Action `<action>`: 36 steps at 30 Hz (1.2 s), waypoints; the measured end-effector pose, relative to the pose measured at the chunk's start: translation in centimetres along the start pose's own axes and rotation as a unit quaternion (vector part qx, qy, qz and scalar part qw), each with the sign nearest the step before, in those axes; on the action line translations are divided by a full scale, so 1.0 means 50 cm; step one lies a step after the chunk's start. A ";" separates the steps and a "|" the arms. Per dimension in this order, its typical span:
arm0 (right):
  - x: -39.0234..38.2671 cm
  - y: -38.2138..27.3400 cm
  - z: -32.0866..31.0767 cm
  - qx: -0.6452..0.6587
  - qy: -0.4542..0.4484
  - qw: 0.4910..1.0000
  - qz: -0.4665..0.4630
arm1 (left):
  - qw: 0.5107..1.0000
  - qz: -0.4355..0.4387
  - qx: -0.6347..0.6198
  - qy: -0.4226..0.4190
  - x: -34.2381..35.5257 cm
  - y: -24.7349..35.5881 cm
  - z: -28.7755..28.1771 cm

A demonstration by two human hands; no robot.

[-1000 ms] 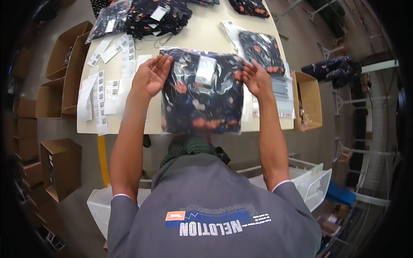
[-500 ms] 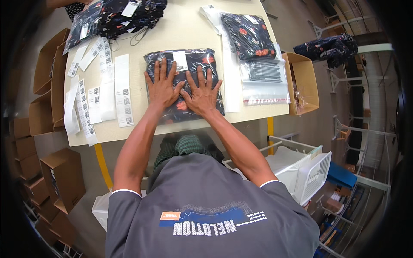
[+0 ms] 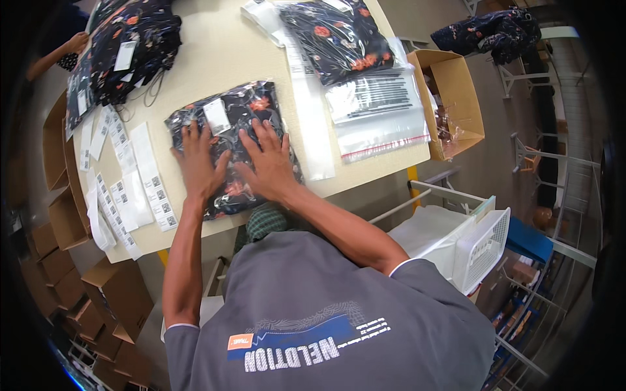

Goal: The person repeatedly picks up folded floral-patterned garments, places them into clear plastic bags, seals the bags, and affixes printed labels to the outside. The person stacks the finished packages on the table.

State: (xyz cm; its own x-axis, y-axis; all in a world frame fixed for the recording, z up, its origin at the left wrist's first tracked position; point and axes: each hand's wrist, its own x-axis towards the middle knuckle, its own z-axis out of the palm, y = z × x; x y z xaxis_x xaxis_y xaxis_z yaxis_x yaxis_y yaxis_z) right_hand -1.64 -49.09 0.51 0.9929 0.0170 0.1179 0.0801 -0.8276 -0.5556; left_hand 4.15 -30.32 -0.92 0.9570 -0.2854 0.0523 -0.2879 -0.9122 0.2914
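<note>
A dark floral garment folded in a clear plastic bag lies on the table in front of me, near its front edge. A white label shows on its upper part. My left hand rests flat on the left side of the bag, fingers spread. My right hand lies flat on the right half, fingers also apart. Both palms press on the plastic, and neither hand grips anything. The hands hide part of the print and the bag's middle.
Printed label strips lie left on the table. Behind them is a pile of floral garments, with another person's hand beside it. To the right are another bagged garment, clear bags and a carton.
The whole view has turned and shifted, so the table sits tilted and further left. Both hands stay flat on the bagged garment, which keeps about the same place among the strips.
</note>
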 end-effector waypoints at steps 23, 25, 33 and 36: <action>-0.076 0.167 -0.239 -0.041 0.077 0.995 -0.054 | 0.737 -0.304 -0.582 -0.157 0.247 0.337 0.112; -0.072 0.181 -0.252 0.026 0.092 0.995 -0.030 | 0.669 -0.304 -0.655 -0.177 0.250 0.337 0.088; 0.140 0.220 -0.253 0.129 0.158 0.978 0.032 | 0.602 -0.243 -0.729 -0.219 0.241 0.316 0.063; 0.157 0.232 -0.240 0.193 0.092 0.974 0.068 | 0.577 -0.249 -0.731 -0.265 0.247 0.302 0.056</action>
State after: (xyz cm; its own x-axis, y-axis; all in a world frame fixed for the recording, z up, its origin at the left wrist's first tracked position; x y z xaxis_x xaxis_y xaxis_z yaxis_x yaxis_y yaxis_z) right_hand 6.02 -65.32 4.88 0.9667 -0.2094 0.1471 0.0105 -0.5420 -0.8403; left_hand 11.54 -48.46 1.45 0.6506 -0.4989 -0.5725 0.7276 0.1935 0.6582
